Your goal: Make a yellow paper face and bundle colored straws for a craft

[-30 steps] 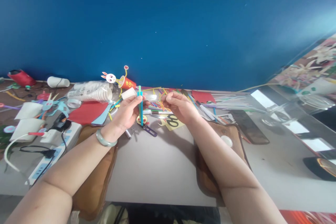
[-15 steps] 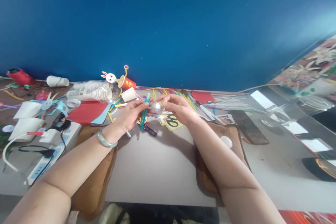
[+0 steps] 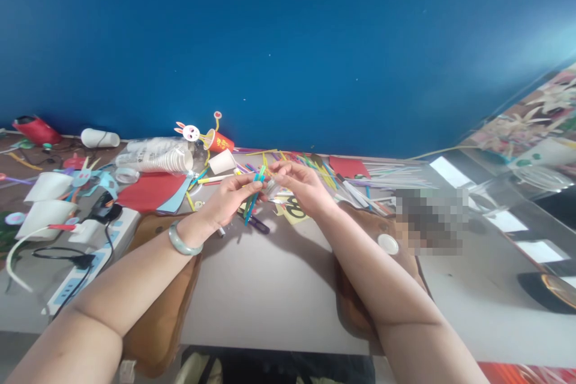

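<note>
Between thumb and fingers, my left hand [image 3: 229,199] pinches a few blue and green straws [image 3: 252,205], which stand tilted. My right hand [image 3: 306,187] is closed on a small clear, shiny round thing [image 3: 272,188] right beside the straws; its exact kind is too blurred to tell. Both hands meet above the table's middle, fingertips almost touching. Below them lie a dark purple long-handled tool [image 3: 258,225] and a yellow card [image 3: 294,210] with black rings on it. A tipped white paper cup [image 3: 222,162] lies just behind my left hand.
Loose coloured straws [image 3: 391,173] spread along the wall. A rabbit figure on a red cup [image 3: 220,141], stacked cups in plastic [image 3: 157,157] and red paper [image 3: 146,193] lie left. A power strip [image 3: 108,246] with cables sits near my left arm. Brown pads [image 3: 162,300] lie under both forearms.
The straws in my left hand have tilted further to the right. My right hand has shifted slightly, turning the clear thing lower and closer against the straws.
</note>
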{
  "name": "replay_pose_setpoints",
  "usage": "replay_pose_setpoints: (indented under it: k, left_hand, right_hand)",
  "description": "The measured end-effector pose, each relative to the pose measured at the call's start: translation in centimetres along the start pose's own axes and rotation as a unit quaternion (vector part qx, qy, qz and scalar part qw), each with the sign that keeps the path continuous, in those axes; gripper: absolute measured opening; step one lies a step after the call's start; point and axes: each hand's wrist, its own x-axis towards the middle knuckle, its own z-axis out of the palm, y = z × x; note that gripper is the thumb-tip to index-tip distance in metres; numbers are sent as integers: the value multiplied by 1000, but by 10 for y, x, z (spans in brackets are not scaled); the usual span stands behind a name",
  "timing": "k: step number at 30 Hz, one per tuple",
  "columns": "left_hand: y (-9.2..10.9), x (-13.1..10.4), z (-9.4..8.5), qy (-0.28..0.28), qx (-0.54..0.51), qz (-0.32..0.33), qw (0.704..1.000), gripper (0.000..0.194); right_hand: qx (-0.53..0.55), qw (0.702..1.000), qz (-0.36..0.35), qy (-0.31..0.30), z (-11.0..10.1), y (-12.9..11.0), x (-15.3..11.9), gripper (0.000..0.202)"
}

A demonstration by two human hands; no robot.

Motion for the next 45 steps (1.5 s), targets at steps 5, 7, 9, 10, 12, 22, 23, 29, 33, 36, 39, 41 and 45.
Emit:
replay_pose_setpoints:
  k: [5, 7, 9, 10, 12, 22, 23, 29, 33, 36, 39, 41, 45]
  left_hand:
    - [-3, -1, -3, 1, 35, -5, 999, 33]
    - [-3, -1, -3, 8, 26, -18, 999, 33]
    - [-2, 0, -2, 16, 5, -28, 999, 33]
    - [-2, 0, -1, 19, -8, -32, 999, 32]
    - [-1, 0, 0, 17, -36, -34, 999, 31]
    - [-4, 2, 4, -23, -97, -43, 994, 30]
    - [-4, 2, 5, -25, -99, -44, 994, 30]
    - [-6, 1, 2, -12, -91, -54, 994, 29]
    - [-9, 1, 0, -13, -96, -54, 994, 26]
    - [-9, 1, 1, -12, -94, -58, 994, 25]
    - [-7, 0, 3, -19, -106, -60, 992, 25]
    - [-6, 1, 4, -33, -129, -60, 989, 23]
    - [-4, 1, 4, -42, -168, -74, 982, 21]
  right_hand:
    - [46, 998, 48, 0, 6, 0, -4, 32]
    - [55, 997, 53, 7, 7, 0, -5, 31]
    - [54, 998, 40, 21, 8, 0, -5, 31]
    - [52, 998, 31, 28, 8, 0, -5, 32]
    - [51, 998, 14, 35, 8, 1, -4, 34]
    - [79, 996, 4, 39, 21, 3, -9, 37]
    - [81, 996, 7, 40, 22, 4, -10, 37]
    - [61, 997, 1, 56, 24, 6, -9, 40]
    - [-2, 997, -27, 77, 25, 9, -9, 39]
    - [-43, 994, -46, 88, 25, 11, -9, 37]
    - [-62, 992, -54, 91, 25, 13, -10, 37]
    - [-58, 992, -55, 97, 26, 14, -11, 38]
    - [-6, 992, -45, 121, 29, 16, -12, 37]
